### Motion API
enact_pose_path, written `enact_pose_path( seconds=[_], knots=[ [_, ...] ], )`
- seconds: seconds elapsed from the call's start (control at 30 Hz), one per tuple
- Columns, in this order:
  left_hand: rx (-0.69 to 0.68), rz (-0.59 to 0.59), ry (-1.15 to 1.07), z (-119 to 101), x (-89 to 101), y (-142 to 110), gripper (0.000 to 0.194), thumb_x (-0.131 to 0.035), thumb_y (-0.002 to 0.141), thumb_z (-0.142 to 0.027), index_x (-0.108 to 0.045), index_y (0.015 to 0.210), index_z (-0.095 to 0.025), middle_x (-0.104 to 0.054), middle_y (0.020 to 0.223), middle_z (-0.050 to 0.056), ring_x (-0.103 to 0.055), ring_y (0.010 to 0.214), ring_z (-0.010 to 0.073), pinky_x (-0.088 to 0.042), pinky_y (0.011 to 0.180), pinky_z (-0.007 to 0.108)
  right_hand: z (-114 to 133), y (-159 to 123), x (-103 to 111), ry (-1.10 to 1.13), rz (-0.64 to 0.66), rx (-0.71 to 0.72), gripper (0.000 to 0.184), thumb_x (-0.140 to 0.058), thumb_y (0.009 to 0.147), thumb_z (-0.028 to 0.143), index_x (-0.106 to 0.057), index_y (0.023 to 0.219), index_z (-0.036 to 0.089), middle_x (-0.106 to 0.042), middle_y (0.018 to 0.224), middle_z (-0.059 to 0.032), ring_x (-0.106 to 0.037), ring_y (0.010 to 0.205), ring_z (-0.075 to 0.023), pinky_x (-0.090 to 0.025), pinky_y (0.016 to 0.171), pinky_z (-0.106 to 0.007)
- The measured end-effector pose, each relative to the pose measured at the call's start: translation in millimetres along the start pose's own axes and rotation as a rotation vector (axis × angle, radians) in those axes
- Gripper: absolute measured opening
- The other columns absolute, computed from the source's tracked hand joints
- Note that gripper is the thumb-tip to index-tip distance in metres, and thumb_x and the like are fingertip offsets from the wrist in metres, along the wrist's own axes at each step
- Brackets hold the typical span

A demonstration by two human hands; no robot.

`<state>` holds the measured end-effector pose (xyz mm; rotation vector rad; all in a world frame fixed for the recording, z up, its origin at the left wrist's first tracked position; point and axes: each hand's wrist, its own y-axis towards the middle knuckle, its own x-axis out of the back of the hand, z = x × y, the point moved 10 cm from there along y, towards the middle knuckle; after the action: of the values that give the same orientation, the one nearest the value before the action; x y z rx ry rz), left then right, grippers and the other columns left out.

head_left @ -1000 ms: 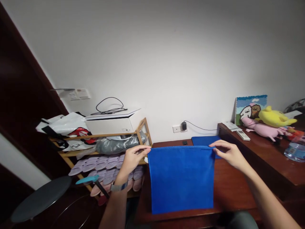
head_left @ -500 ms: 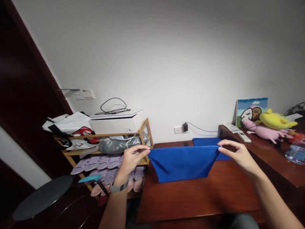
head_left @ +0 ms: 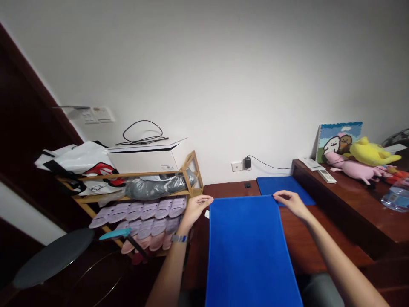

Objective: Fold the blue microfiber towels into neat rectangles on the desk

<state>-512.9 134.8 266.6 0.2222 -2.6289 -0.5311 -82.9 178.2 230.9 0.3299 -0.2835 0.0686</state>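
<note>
A blue towel [head_left: 247, 251] hangs stretched between my two hands, its lower end running past the bottom of the view. My left hand [head_left: 198, 207] pinches its upper left corner between thumb and fingers. At the upper right corner my right hand [head_left: 290, 202] holds the edge in the same kind of pinch. A small white tag [head_left: 207, 214] sticks out beside the left edge. Behind, another flat blue cloth [head_left: 287, 187] lies on the brown wooden table [head_left: 315, 234], apart from my hands.
Left stands a wooden rack [head_left: 193, 172] with a white box [head_left: 147, 155], bags and several purple and pink slippers. A dark round stool [head_left: 54, 258] is at lower left. The raised ledge on the right bears a remote [head_left: 326, 176], plush toys [head_left: 351, 166] and a plastic bottle [head_left: 396, 198].
The towel swung away, its lower part foreshortened, then came back toward me and now hangs longer, past the frame's bottom. My hands stay pinched on its corners and are closer together.
</note>
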Motion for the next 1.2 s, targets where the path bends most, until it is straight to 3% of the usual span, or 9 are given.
enact_pose_path(
  seconds=[0.17,0.3,0.47,0.57,0.67,0.83,1.0,1.1,1.2],
  knots=[
    [0.046,-0.087,0.224,83.5,-51.9,14.9,0.031,-0.059,0.098,-0.04,-0.078,0.105,-0.017,-0.081,0.108,0.014,-0.075,0.107,0.0265,-0.057,0.101,0.046,-100.4,24.9,-65.0,-0.208,-0.092,-0.136,0.052,-0.053,0.091,0.059,-0.079,0.109,0.018,-0.079,0.112,-0.0154,-0.071,0.111,-0.0308,-0.053,0.104,-0.049],
    [0.0,-0.038,0.312,113.1,-110.7,-27.5,0.032,-0.052,0.1,-0.037,-0.078,0.112,-0.021,-0.076,0.126,0.012,-0.066,0.126,0.0268,-0.045,0.117,0.049,-149.1,-18.2,-113.3,-0.312,-0.086,-0.176,0.056,-0.044,0.095,0.047,-0.074,0.125,0.011,-0.069,0.136,-0.0214,-0.061,0.132,-0.0328,-0.04,0.119,-0.051],
    [-0.111,0.255,0.674,159.1,-190.5,-88.9,0.052,-0.044,0.105,-0.048,-0.056,0.15,-0.024,-0.048,0.163,0.009,-0.04,0.152,0.0286,-0.032,0.126,0.052,-191.8,-57.1,-166.2,-0.779,0.197,-0.161,0.064,-0.034,0.102,0.043,-0.047,0.157,0.013,-0.038,0.167,-0.0121,-0.028,0.158,-0.0254,-0.018,0.13,-0.046],
    [-0.074,0.295,0.866,193.0,-200.8,-96.1,0.059,-0.035,0.107,-0.053,-0.042,0.16,-0.027,-0.038,0.168,0.009,-0.033,0.156,0.0285,-0.029,0.127,0.053,-202.1,-52.0,-176.1,-0.917,0.298,-0.153,0.066,-0.024,0.106,0.045,-0.034,0.163,0.015,-0.026,0.172,-0.0085,-0.018,0.16,-0.0219,-0.012,0.131,-0.043],
    [-0.055,0.285,0.904,207.0,-197.0,-86.8,0.06,-0.034,0.107,-0.054,-0.041,0.16,-0.028,-0.037,0.169,0.008,-0.033,0.156,0.0287,-0.029,0.127,0.052,-204.5,-39.6,-176.5,-0.955,0.33,-0.159,0.066,-0.022,0.107,0.046,-0.029,0.165,0.016,-0.023,0.173,-0.0066,-0.016,0.161,-0.0212,-0.011,0.131,-0.043],
    [-0.127,0.216,0.917,184.5,-202.0,-61.7,0.055,-0.033,0.108,-0.047,-0.055,0.152,-0.022,-0.05,0.161,0.012,-0.043,0.15,0.0303,-0.032,0.125,0.052,-202.5,-17.5,-180.7,-0.963,0.302,-0.148,0.065,-0.021,0.106,0.042,-0.027,0.166,0.018,-0.023,0.173,-0.0043,-0.016,0.161,-0.0207,-0.011,0.13,-0.042],
    [-0.234,0.258,0.852,153.9,-254.0,-32.5,0.053,-0.029,0.11,-0.04,-0.052,0.153,-0.022,-0.049,0.162,0.01,-0.04,0.152,0.0252,-0.03,0.127,0.048,-201.7,8.9,-209.1,-0.965,0.331,-0.106,0.066,-0.019,0.106,0.041,-0.023,0.166,0.014,-0.021,0.173,-0.0069,-0.014,0.161,-0.0218,-0.008,0.13,-0.044],
    [-0.174,0.322,0.847,168.9,-274.8,-22.6,0.052,-0.031,0.109,-0.041,-0.049,0.156,-0.026,-0.045,0.165,0.008,-0.038,0.154,0.0259,-0.031,0.126,0.05,-212.4,17.4,-219.4,-0.961,0.39,-0.124,0.067,-0.019,0.105,0.041,-0.022,0.166,0.013,-0.02,0.173,-0.0076,-0.013,0.161,-0.0213,-0.008,0.13,-0.043],
    [-0.084,0.321,0.876,198.2,-263.2,-18.9,0.055,-0.034,0.108,-0.044,-0.044,0.159,-0.028,-0.041,0.167,0.008,-0.035,0.155,0.0272,-0.03,0.126,0.052,-223.0,23.4,-206.5,-0.955,0.367,-0.158,0.068,-0.016,0.106,0.044,-0.02,0.167,0.013,-0.019,0.173,-0.008,-0.011,0.161,-0.0202,-0.005,0.13,-0.043]
  ],
)
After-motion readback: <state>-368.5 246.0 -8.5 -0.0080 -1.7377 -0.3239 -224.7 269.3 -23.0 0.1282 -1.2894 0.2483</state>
